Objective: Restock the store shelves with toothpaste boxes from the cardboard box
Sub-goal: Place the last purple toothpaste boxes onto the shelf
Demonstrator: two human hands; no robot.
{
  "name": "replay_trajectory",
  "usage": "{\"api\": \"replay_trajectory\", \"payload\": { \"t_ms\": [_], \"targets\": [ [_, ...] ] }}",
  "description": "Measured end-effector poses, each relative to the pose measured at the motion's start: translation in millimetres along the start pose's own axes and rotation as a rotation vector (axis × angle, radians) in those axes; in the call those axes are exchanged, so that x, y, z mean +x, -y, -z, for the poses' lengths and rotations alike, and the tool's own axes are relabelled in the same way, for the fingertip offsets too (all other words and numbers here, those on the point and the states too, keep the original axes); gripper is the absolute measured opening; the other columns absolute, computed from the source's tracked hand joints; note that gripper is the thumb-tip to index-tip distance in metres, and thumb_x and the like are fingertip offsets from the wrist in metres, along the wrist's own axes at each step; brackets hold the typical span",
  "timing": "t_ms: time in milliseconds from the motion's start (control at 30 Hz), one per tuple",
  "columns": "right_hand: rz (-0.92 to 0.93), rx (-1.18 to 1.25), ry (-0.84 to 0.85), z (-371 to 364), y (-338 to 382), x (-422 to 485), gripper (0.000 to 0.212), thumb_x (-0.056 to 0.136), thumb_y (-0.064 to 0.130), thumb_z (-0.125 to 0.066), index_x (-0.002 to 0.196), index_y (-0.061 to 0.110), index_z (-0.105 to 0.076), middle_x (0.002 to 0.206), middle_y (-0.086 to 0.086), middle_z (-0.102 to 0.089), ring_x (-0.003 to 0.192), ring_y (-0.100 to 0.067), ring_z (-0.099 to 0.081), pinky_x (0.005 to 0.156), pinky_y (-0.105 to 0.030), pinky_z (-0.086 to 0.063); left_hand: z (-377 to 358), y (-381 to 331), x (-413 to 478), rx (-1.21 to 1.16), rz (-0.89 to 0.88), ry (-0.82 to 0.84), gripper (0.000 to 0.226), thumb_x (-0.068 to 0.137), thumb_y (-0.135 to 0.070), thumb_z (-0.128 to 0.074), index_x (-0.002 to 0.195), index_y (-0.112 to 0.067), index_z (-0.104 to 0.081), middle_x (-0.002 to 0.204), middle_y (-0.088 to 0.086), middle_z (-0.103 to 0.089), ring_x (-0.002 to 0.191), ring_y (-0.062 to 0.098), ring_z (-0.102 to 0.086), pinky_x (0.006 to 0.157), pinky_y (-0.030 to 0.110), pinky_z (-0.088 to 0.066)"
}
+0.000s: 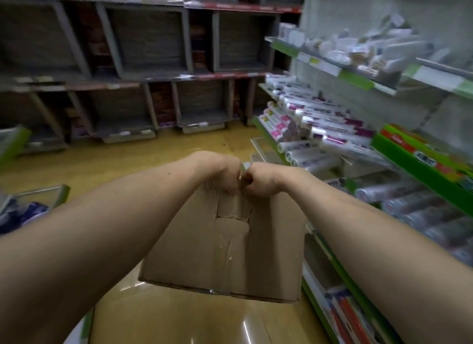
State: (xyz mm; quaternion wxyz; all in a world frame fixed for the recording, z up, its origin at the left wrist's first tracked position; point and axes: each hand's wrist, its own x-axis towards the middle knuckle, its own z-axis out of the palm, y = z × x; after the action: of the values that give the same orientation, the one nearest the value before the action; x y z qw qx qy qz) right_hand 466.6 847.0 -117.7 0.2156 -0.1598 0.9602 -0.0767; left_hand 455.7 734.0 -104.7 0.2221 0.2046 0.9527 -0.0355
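Cardboard box, closed, gripped at its far top edge by both hands. Fingers of the left hand are curled down tightly on the middle of that edge. The right hand is clenched on the same edge in the same way, its knuckles touching those of the left. A small shiny strip shows between the two hands; what it is cannot be told.

Directly below the fingers, toward the viewer, clear tape runs along the box's centre seam, and a torn, wrinkled patch lies on the seam just beneath the knuckles. The flaps are shut and the contents are hidden. The box tilts, its near edge lower than the gripped edge; whether it rests on anything cannot be told.

Both bare forearms reach in from the near corners and meet at the box.

To the right of the hands, green-edged shelves carry rolled goods in white and magenta wrapping. A green and red carton lies farther right. Beyond the fingers, across a yellow floor, stand grey bins on red-edged shelving. To the left of the hands, blurred blue packs lie on a low shelf.
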Motion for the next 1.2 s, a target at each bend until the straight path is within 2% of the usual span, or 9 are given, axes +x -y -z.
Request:
{"api": "replay_trajectory", "payload": {
  "t_ms": [100,267,400,567,633,733,967,1067,1200],
  "targets": [
    [0.068,-0.023,-0.031,10.8,13.3,37.6,0.025,0.094,0.019,-0.051,0.113,0.011,-0.067,0.112,-0.009,-0.065,0.101,-0.024,-0.060,0.074,-0.024,-0.039,3.2,35.3,14.6,-0.041,0.081,-0.039,0.022,0.090,-0.024,-0.059,0.108,-0.013,-0.065,0.094,0.003,-0.060,0.085,0.020,-0.056,0.071,0.028,-0.044],
    [0.130,-0.053,-0.052,31.6,38.4,115.0,0.023,0.094,0.019,-0.052,0.113,0.016,-0.064,0.112,-0.009,-0.063,0.094,-0.023,-0.057,0.074,-0.030,-0.040,11.1,105.2,50.2,-0.073,0.184,-0.110,0.018,0.089,-0.024,-0.058,0.102,-0.015,-0.066,0.089,0.002,-0.060,0.084,0.022,-0.059,0.070,0.030,-0.046],
    [0.121,-0.051,-0.065,52.7,54.0,178.4,0.026,0.093,0.021,-0.053,0.117,0.017,-0.064,0.115,-0.009,-0.063,0.104,-0.026,-0.059,0.079,-0.032,-0.046,26.2,160.7,85.7,-0.092,0.205,-0.137,0.014,0.090,-0.024,-0.057,0.100,-0.017,-0.064,0.087,0.001,-0.061,0.084,0.020,-0.060,0.067,0.029,-0.046],
    [0.100,-0.028,-0.080,90.7,73.8,255.5,0.026,0.094,0.020,-0.053,0.117,0.017,-0.063,0.112,-0.008,-0.062,0.101,-0.025,-0.060,0.089,-0.038,-0.051,57.0,232.6,136.1,-0.096,0.205,-0.160,0.015,0.091,-0.024,-0.058,0.102,-0.017,-0.065,0.085,0.000,-0.060,0.081,0.017,-0.060,0.066,0.028,-0.046],
    [0.094,-0.028,-0.108,102.2,77.1,281.3,0.025,0.094,0.020,-0.052,0.116,0.016,-0.064,0.111,-0.009,-0.063,0.100,-0.026,-0.060,0.091,-0.040,-0.051,67.5,255.6,153.7,-0.072,0.197,-0.178,0.015,0.091,-0.025,-0.057,0.102,-0.017,-0.064,0.082,-0.001,-0.058,0.076,0.015,-0.057,0.060,0.025,-0.043],
    [0.091,-0.029,-0.125,115.7,78.4,320.5,0.023,0.093,0.019,-0.052,0.112,0.016,-0.065,0.107,-0.008,-0.063,0.097,-0.026,-0.060,0.086,-0.038,-0.052,80.1,283.9,180.5,-0.049,0.171,-0.200,0.016,0.091,-0.026,-0.056,0.103,-0.018,-0.063,0.080,-0.002,-0.056,0.072,0.014,-0.054,0.052,0.022,-0.035],
    [0.090,-0.065,-0.181,151.7,67.3,430.5,0.008,0.094,0.017,-0.053,0.091,0.021,-0.059,0.083,0.000,-0.057,0.066,-0.012,-0.050,0.062,-0.027,-0.039,111.8,350.4,261.5,-0.077,0.165,-0.247,0.018,0.092,-0.025,-0.056,0.106,-0.018,-0.064,0.091,0.001,-0.062,0.081,0.016,-0.060,0.063,0.025,-0.046],
    [0.087,-0.055,-0.193,166.4,54.9,476.3,0.008,0.093,0.017,-0.054,0.091,0.021,-0.060,0.082,0.001,-0.057,0.068,-0.012,-0.052,0.057,-0.023,-0.038,127.1,373.1,301.8,-0.079,0.169,-0.238,0.017,0.091,-0.025,-0.057,0.105,-0.018,-0.064,0.089,0.000,-0.061,0.079,0.015,-0.060,0.064,0.025,-0.046],
    [0.092,-0.086,-0.162,205.2,33.2,543.5,0.012,0.093,0.017,-0.053,0.099,0.019,-0.064,0.088,-0.001,-0.060,0.076,-0.017,-0.056,0.065,-0.028,-0.045,163.4,402.8,364.2,-0.055,0.172,-0.216,0.019,0.092,-0.026,-0.055,0.107,-0.018,-0.065,0.091,0.000,-0.062,0.080,0.016,-0.058,0.061,0.025,-0.043]
  ]
}}
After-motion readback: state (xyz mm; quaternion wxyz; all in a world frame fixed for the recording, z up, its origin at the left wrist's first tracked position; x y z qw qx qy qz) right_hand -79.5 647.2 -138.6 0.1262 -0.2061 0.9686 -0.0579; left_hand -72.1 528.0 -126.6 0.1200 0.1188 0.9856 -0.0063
